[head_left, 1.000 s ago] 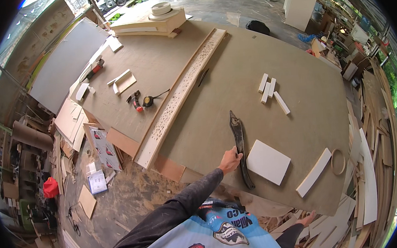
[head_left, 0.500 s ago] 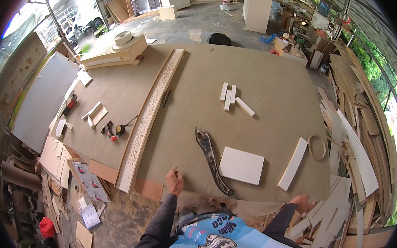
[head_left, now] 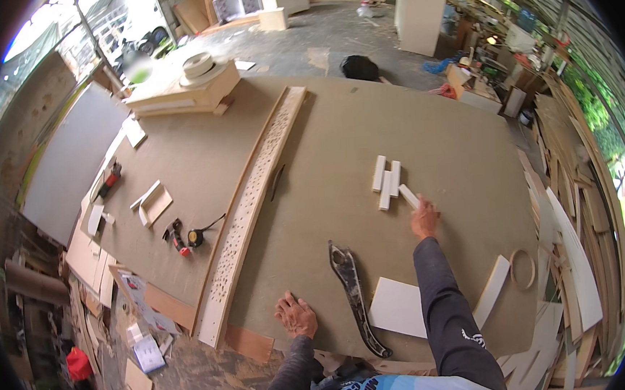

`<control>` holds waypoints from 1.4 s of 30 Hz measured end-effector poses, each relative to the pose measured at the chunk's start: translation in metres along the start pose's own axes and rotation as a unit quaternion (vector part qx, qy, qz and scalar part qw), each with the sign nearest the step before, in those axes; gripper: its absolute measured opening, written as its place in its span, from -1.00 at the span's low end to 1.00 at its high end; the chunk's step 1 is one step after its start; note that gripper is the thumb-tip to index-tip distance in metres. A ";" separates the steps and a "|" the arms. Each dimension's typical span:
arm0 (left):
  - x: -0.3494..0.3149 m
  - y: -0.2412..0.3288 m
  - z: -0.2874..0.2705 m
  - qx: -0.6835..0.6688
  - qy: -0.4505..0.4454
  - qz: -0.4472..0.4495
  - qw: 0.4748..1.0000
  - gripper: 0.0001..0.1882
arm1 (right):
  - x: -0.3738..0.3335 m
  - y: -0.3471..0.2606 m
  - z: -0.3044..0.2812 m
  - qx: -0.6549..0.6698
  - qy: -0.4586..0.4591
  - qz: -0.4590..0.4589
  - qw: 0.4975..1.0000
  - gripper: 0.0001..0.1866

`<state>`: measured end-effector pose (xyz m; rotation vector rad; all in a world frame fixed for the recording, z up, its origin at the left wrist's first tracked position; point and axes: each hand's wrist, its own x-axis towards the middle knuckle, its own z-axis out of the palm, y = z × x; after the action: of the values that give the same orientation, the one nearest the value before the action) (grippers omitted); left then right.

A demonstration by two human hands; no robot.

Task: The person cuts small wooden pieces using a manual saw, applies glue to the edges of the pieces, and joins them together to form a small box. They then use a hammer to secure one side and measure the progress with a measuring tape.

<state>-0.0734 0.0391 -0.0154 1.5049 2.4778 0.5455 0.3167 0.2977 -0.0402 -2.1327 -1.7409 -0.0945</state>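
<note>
While the tabletop (head_left: 461, 137) spreads wide around me, its broadest bare stretch lies beyond my hands, running to the far and right edges. A long, spotted board (head_left: 255, 188) bounds that room on the left. My right sleeve (head_left: 443, 287) cuts across a white panel (head_left: 396, 309), hiding its right side, and comes close against a longer white strip (head_left: 494, 291), so I can't make out that strip's near end. Between my forearms lies a curved black tool (head_left: 346, 274), its lower end by the near edge. My left hand (head_left: 296, 316) rests palm down near that edge, fingers spread, grasping nothing. My right arm stretches forward, and my right hand (head_left: 424, 220) is at the near end of a small white block (head_left: 408, 195), just beside three others (head_left: 385, 190); its fingertips are too obscured to tell whether they grip it.
</note>
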 end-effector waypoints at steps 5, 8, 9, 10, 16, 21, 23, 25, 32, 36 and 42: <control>0.003 0.005 -0.006 0.000 -0.035 -0.032 0.999 -0.49 | 0.048 -0.015 0.033 0.092 0.061 0.192 0.975 -0.47; -0.003 -0.004 -0.004 0.017 0.005 -0.015 1.000 -0.47 | 0.069 -0.069 0.047 0.059 0.021 0.181 0.981 -0.37; 0.002 0.003 -0.005 0.001 -0.018 -0.008 1.000 -0.47 | 0.077 -0.081 0.046 0.033 0.009 0.179 0.983 -0.33; 0.006 0.013 -0.005 -0.016 -0.041 -0.002 0.999 -0.47 | 0.091 -0.075 0.063 -0.027 0.072 0.195 0.978 -0.13; 0.000 -0.003 -0.004 -0.005 -0.038 0.000 0.999 -0.45 | 0.089 -0.172 0.030 -0.069 -0.106 0.172 0.977 0.00; -0.005 -0.002 -0.002 -0.037 -0.029 0.001 0.999 -0.44 | 0.036 -0.194 0.003 0.040 -0.125 0.060 0.990 0.05; -0.006 -0.006 0.001 -0.044 -0.024 0.004 0.999 -0.44 | 0.009 -0.191 0.008 0.104 -0.121 0.010 0.987 0.08; -0.004 -0.007 0.004 -0.047 -0.009 0.016 0.999 -0.44 | -0.011 -0.179 0.023 0.175 -0.124 0.036 0.976 0.05; 0.016 -0.033 -0.024 -0.398 -0.078 -0.025 0.914 -0.43 | -0.147 -0.266 -0.051 0.639 -0.182 0.120 0.738 -0.08; 0.045 -0.070 -0.112 -0.710 -0.128 0.056 0.690 -0.30 | -0.261 -0.362 -0.081 0.658 -0.246 -0.001 0.711 -0.11; 0.059 -0.219 -0.224 -0.751 -0.166 0.006 0.639 -0.26 | -0.376 -0.558 -0.097 0.709 -0.202 0.032 0.675 -0.18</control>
<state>-0.3566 -0.0475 0.1025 0.6751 0.8814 1.5459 -0.2840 0.0029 0.0798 -0.9576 -1.0847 1.3679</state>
